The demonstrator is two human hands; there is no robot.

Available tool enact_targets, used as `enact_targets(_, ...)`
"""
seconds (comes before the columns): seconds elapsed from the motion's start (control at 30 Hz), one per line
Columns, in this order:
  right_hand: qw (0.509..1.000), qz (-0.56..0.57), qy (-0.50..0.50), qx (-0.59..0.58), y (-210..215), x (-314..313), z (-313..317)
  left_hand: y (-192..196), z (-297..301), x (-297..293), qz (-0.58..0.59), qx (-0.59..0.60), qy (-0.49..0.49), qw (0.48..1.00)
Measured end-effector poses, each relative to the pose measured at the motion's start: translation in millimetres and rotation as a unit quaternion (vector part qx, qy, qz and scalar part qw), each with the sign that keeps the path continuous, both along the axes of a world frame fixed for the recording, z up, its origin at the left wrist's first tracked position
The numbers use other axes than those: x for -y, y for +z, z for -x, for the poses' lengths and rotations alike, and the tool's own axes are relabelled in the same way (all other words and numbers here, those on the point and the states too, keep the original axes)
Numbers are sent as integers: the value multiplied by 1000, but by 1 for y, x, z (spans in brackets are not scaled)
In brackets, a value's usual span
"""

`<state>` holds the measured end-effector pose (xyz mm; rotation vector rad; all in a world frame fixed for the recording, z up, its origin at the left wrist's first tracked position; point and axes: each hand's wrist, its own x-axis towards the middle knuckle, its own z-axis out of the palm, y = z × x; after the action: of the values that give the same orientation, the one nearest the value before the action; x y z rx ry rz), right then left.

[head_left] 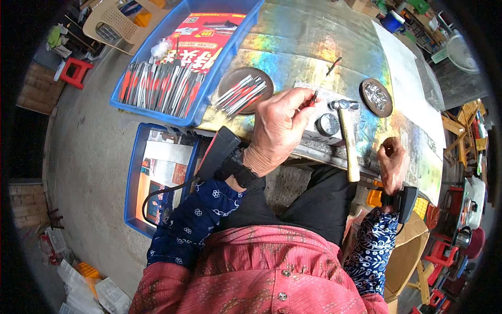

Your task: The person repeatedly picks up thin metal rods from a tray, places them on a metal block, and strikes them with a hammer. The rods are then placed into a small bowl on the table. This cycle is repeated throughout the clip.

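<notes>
Left hand (277, 126) pinches a small dark piece (314, 98) above the table (287, 26); hammer (347, 141) lies between it and the curled right hand (393, 165).

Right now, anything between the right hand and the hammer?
Nothing visible: just tabletop between the right hand and the hammer handle. The dish of metal bits sits farther up the table, off that line.

The thin strips (160, 90) are red, silver and black.
</notes>
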<state>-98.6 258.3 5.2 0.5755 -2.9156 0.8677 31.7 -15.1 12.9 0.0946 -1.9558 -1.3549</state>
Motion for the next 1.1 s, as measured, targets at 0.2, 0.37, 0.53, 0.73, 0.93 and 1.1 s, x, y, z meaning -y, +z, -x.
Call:
enact_targets(0.2,996,81,31,-15,5,7,-15,-11,10,-2,31,19,-36,999)
enact_targets(0.37,964,253,47,63,10,21,-29,-16,11,1,94,35,-31,994)
enact_targets(0.53,950,296,70,70,20,35,-50,-19,14,-1,18,63,-32,997)
enact_targets(0.73,929,332,121,112,22,58,-77,-19,11,-17,-327,68,-181,925)
enact_targets(0.93,919,335,168,122,22,73,-88,-15,1,-29,-473,84,-236,845)
enact_targets(1.1,906,378,153,115,17,81,-96,-16,-7,-33,-518,76,-263,811)
